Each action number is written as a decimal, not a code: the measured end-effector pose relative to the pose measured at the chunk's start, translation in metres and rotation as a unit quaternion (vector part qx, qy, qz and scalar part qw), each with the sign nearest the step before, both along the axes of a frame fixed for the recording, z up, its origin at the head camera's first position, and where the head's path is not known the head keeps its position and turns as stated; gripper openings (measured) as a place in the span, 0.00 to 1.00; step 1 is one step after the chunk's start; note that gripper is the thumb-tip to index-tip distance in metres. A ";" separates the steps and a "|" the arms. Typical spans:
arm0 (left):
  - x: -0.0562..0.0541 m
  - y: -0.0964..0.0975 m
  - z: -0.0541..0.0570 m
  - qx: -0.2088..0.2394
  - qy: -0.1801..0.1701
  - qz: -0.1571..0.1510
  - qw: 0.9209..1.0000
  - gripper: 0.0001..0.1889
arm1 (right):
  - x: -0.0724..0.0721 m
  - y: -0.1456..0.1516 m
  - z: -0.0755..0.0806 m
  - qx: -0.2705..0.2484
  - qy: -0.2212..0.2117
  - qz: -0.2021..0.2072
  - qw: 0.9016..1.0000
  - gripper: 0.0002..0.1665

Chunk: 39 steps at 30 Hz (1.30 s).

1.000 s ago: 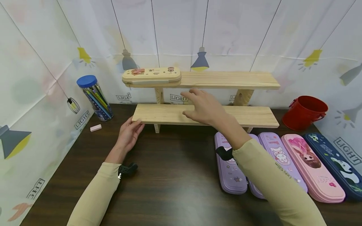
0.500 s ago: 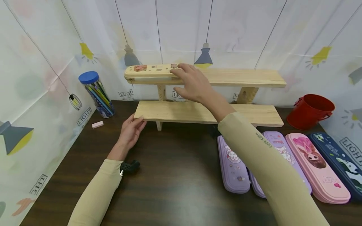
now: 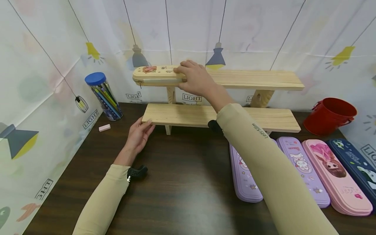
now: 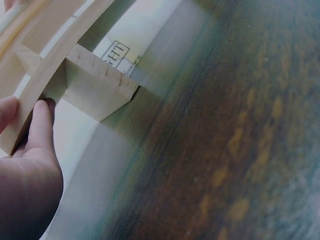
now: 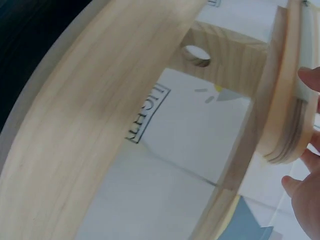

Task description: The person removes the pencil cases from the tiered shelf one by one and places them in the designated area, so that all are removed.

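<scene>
A two-tier wooden shelf [image 3: 182, 114] stands at the back of the dark table. My left hand [image 3: 137, 135] grips the left end of its lower board, thumb above and fingers beneath, as the left wrist view also shows. A cream pencil case [image 3: 157, 74] with small printed pictures lies on the left of the upper board, its zip pull hanging at the left end. My right hand [image 3: 196, 80] holds that case by its right end. In the right wrist view the thumb [image 5: 310, 79] touches the case's side; the other fingers are partly out of frame.
Two purple pencil cases [image 3: 299, 163], a pink one [image 3: 336, 176] and a navy one [image 3: 359, 169] lie at the right, partly behind my right sleeve. A red bucket [image 3: 329, 117] stands behind them. A blue-lidded jar of pencils [image 3: 104, 98] and a pink eraser [image 3: 104, 127] are at the left.
My right hand has moved up and left from in front of the shelf, and now holds the right end of the cream pencil case. The left hand keeps its grip on the lower board.
</scene>
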State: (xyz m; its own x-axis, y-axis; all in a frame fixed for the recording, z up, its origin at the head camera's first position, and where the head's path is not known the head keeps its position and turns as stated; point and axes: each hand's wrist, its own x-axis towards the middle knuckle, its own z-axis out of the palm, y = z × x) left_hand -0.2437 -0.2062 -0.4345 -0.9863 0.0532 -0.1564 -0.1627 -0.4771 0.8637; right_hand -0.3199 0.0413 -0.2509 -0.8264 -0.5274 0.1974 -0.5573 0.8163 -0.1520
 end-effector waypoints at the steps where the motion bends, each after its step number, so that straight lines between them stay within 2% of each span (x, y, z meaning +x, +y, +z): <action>1: 0.000 0.001 0.000 -0.001 0.003 -0.002 1.000 0.33 | 0.000 -0.001 0.001 -0.005 0.001 0.000 1.000 0.28; 6: 0.001 0.004 0.001 -0.002 0.010 -0.011 1.000 0.33 | 0.002 -0.002 0.004 -0.025 -0.006 -0.002 1.000 0.18; 10: 0.001 0.005 0.001 0.002 0.006 -0.016 1.000 0.32 | 0.006 -0.001 0.006 -0.020 -0.024 -0.013 0.999 0.17; 16: 0.000 0.004 0.004 -0.004 -0.010 -0.018 1.000 0.32 | 0.016 0.003 0.011 0.011 -0.030 -0.014 0.999 0.26; 22: -0.002 0.002 0.008 0.008 -0.026 -0.019 0.999 0.31 | 0.030 0.009 0.009 0.049 -0.001 -0.005 0.999 0.37; 27: -0.002 0.002 0.009 0.013 -0.044 -0.012 0.999 0.30 | 0.036 0.013 0.002 0.046 -0.004 -0.014 0.999 0.39; 33: -0.002 0.005 0.010 0.021 -0.051 0.010 0.998 0.27 | 0.044 0.019 -0.002 0.061 0.002 -0.032 0.998 0.41; 39: -0.002 0.005 0.011 0.028 -0.057 0.019 0.998 0.27 | 0.053 0.032 -0.011 0.040 -0.032 -0.052 0.997 0.44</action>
